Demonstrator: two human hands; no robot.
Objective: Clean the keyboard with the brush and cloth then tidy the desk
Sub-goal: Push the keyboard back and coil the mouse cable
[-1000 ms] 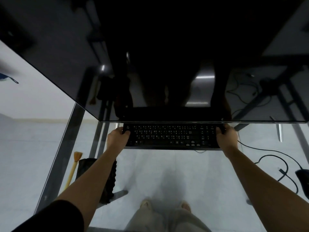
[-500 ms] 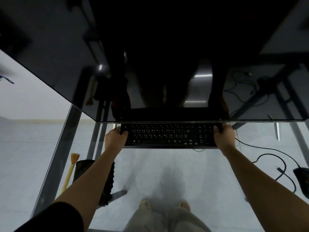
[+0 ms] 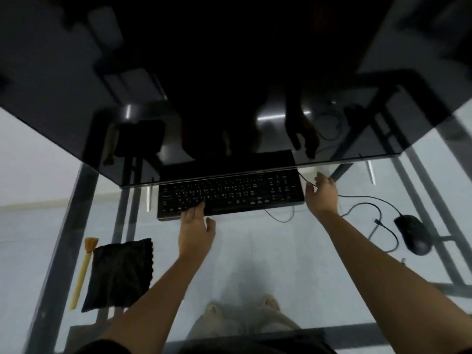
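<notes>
A black keyboard (image 3: pixel 229 194) lies on the glass desk (image 3: pixel 255 251), its far edge under the dark monitor screen (image 3: pixel 204 85). My left hand (image 3: pixel 195 229) rests at the keyboard's front edge, straight fingers touching the keys left of the middle. My right hand (image 3: pixel 322 194) hovers with relaxed fingers just off the keyboard's right end, by its cable. A black cloth (image 3: pixel 120 273) lies folded at the left. Beside it lies a brush (image 3: pixel 83 272) with a yellow handle and orange bristles.
A black mouse (image 3: pixel 412 235) sits at the right with its cable (image 3: pixel 367 203) looping over the glass. Metal desk legs (image 3: pixel 63 251) show through the glass on both sides. My feet (image 3: pixel 240 306) stand on the pale floor below.
Both hands let go of the keyboard's ends. The left hand moved in to the front edge; the right hand drew off to the right. The view came closer and shifted right.
</notes>
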